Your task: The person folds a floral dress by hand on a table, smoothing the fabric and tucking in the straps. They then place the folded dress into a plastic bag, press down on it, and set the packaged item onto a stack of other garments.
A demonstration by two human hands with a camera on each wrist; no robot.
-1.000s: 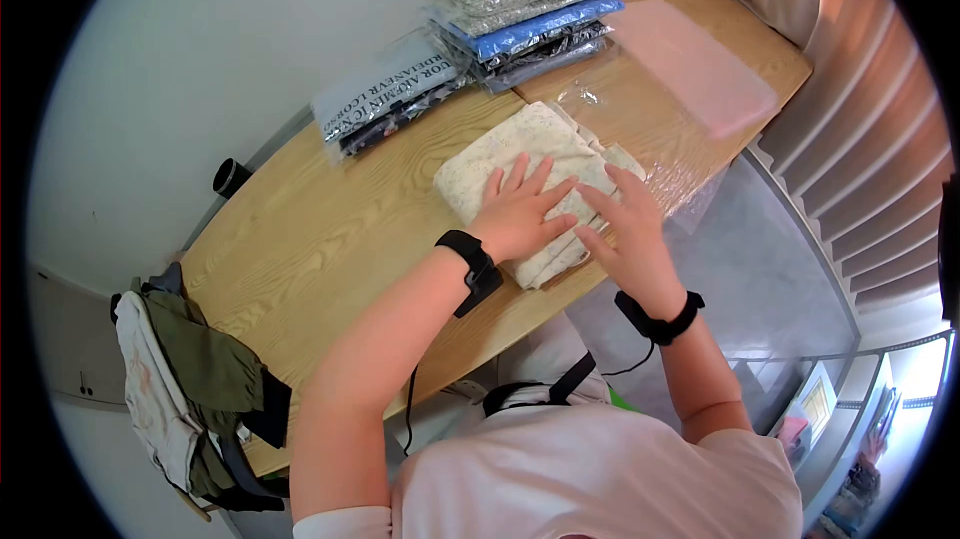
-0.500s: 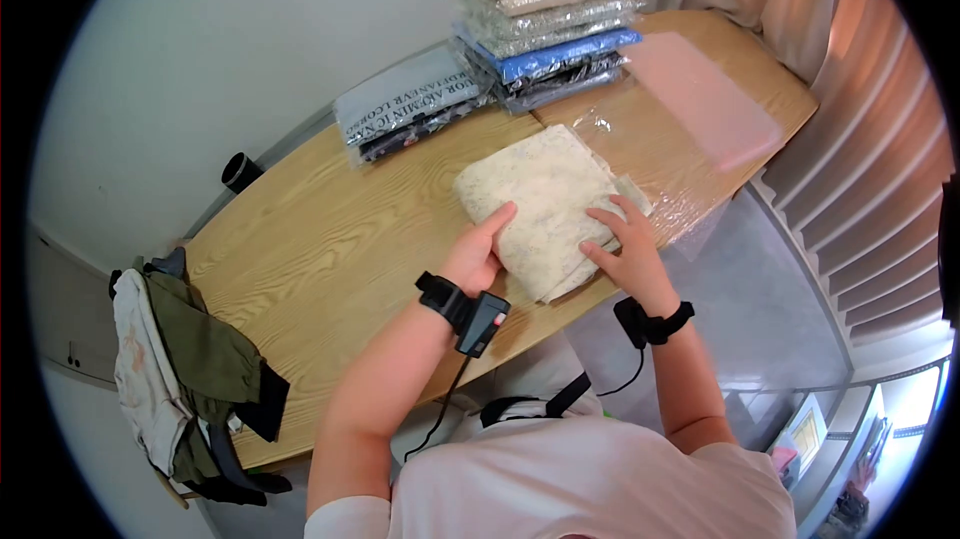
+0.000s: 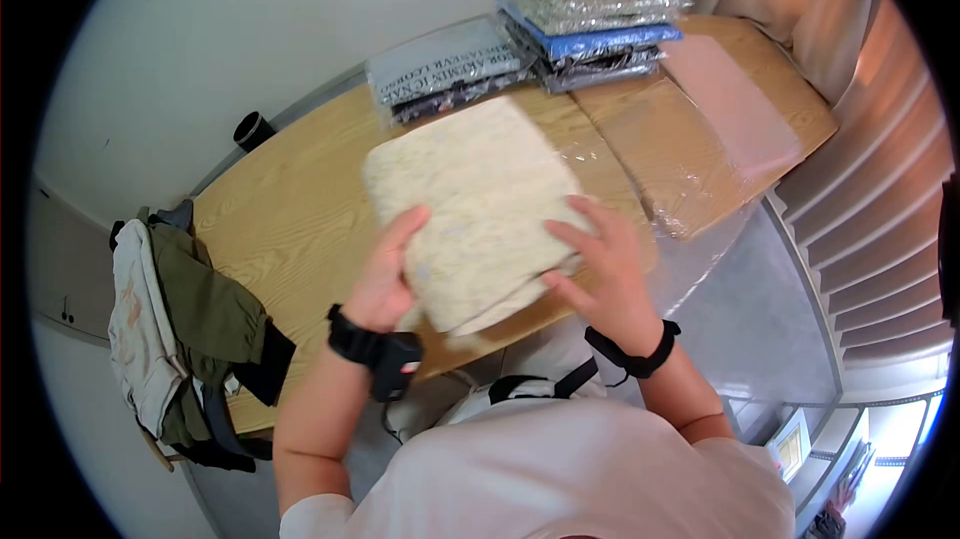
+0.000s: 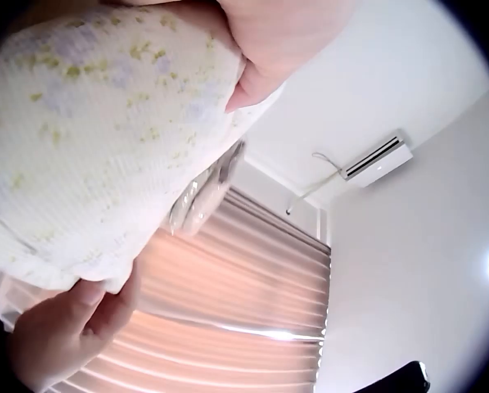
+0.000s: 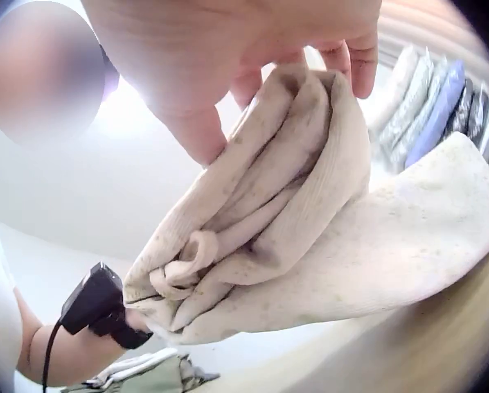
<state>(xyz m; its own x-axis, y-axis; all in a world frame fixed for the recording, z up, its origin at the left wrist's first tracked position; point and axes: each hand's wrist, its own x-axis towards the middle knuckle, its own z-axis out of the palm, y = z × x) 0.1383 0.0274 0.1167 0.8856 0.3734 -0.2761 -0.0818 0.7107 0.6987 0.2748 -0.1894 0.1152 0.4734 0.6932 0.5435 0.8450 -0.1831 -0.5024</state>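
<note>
Between my two hands is a folded cream garment with a small floral print, lifted over the table. My left hand grips its left edge, thumb on top and the other fingers underneath. On the opposite edge, my right hand pinches the cloth. The right wrist view shows the stacked layers of the folded garment, with a small loop of fabric sticking out and one part sagging lower. Flat on the table to the right lies a clear plastic bag, apart from both hands.
At the back of the wooden table stand a tall stack of bagged clothes and a lower bagged pile. A pink translucent sheet lies far right. Loose clothes hang at the left end, near a black cup.
My left hand went from lying flat on the garment to gripping its left edge. Both hands have since raised the garment and brought it leftward, off the clear bag.
</note>
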